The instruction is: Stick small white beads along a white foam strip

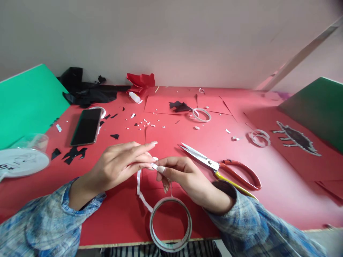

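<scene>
My left hand [118, 164] and my right hand [184, 175] meet near the middle of the table. Between their fingertips is a short white piece of tape [154, 166]; my right thumb and index finger pinch it, and my left thumb and lower fingers close on its other end. My left index finger stretches out above. A crumpled strip of white tape [139, 189] runs down from under my left hand to a tape roll [152, 228] at the table's front edge. A thin strand joins the roll to my right hand, whose lower fingers are partly hidden.
Scissors [211, 164] lie half-open beside my right wrist. A phone [87, 126], black scraps [73, 154], small white beads [147, 123] and a glue bottle [134, 97] lie beyond. Tape rings [201, 115] and a beaded black shape [297, 137] are further right. Green boards [29, 103] flank the table.
</scene>
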Action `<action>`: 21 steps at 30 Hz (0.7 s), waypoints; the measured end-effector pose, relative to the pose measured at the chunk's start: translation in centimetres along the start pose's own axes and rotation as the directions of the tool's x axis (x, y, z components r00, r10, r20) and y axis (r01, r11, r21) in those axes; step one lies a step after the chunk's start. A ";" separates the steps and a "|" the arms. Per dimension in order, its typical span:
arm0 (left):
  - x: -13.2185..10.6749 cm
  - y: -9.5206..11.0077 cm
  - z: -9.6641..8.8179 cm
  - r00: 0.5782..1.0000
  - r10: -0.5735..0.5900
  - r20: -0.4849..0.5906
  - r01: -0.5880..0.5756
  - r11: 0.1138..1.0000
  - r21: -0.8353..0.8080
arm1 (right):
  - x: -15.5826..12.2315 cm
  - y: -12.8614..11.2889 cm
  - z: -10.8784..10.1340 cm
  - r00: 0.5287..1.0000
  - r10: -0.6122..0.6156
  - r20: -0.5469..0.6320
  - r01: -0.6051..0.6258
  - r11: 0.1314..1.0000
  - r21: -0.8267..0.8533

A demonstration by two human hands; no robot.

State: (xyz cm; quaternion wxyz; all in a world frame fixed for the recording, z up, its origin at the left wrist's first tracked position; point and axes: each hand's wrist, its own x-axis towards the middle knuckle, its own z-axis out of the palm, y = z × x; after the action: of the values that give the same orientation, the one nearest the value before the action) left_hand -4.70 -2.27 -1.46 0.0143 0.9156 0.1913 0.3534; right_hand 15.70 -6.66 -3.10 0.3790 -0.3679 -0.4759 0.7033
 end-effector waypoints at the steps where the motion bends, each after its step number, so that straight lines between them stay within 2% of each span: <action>1: -0.1 0.0 0.0 1.000 0.005 0.003 -0.005 1.000 0.004 | 0.0 0.0 0.0 1.000 -0.003 -0.004 0.003 1.000 -0.005; 12: -0.2 0.0 -0.1 0.995 0.020 0.095 -0.028 0.996 0.089 | 0.0 -0.2 0.1 0.999 -0.041 0.006 0.042 0.993 -0.111; 19: 0.0 0.5 -0.7 0.975 0.078 0.210 -0.114 0.980 0.163 | -0.1 0.0 0.0 0.998 -0.062 -0.009 0.060 0.989 -0.134; 21: 0.2 0.8 -0.7 0.967 0.125 0.221 -0.175 0.958 0.228 | 0.0 0.0 0.0 0.997 -0.073 -0.014 0.070 0.988 -0.138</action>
State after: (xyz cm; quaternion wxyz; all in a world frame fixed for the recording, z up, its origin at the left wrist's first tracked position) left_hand -4.75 -3.03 -0.67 -0.1066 0.9536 0.1607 0.2311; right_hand 15.72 -6.70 -3.11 0.3823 -0.3826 -0.5322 0.6513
